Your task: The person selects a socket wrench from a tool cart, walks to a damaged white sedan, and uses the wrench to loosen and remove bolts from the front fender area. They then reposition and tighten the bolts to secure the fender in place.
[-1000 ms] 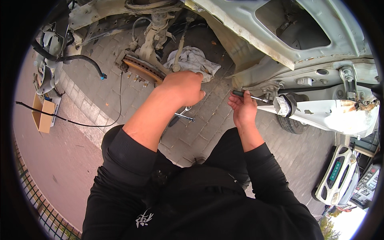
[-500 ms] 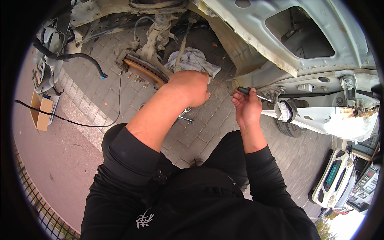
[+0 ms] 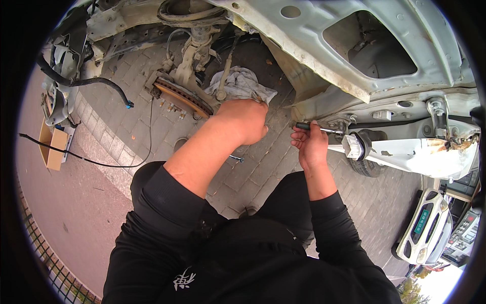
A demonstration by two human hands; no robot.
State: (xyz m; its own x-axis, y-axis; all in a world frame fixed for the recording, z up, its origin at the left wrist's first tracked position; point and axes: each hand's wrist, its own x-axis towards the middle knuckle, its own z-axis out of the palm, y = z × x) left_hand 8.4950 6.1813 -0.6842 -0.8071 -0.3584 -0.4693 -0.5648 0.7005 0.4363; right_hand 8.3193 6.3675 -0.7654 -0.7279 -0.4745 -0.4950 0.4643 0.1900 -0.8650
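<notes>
My left hand [image 3: 241,121] is bent into a grip in front of a grey rag [image 3: 237,81] and a suspension rod [image 3: 227,76]; its fingertips and whatever they hold are unclear. Left of it is a rusty brake disc [image 3: 182,100]. A spanner [image 3: 236,158] lies on the paving beneath this hand. My right hand [image 3: 310,147], palm partly up, grips the black handle of a metal-shanked tool [image 3: 306,126], whose far end is at a bolted bracket [image 3: 338,125] on the white car body.
Body panels [image 3: 354,88] arch over the upper right. Hoses [image 3: 101,82] and hanging parts are at left, above a cardboard box [image 3: 53,152]. A tyre [image 3: 364,167] shows under the white bodywork. A parked white car [image 3: 420,228] is at right, a fence [image 3: 43,243] at lower left.
My left hand has edged right relative to the disc. The tool in my right hand tilted, then came back nearer level. The whole view has shifted slightly.
</notes>
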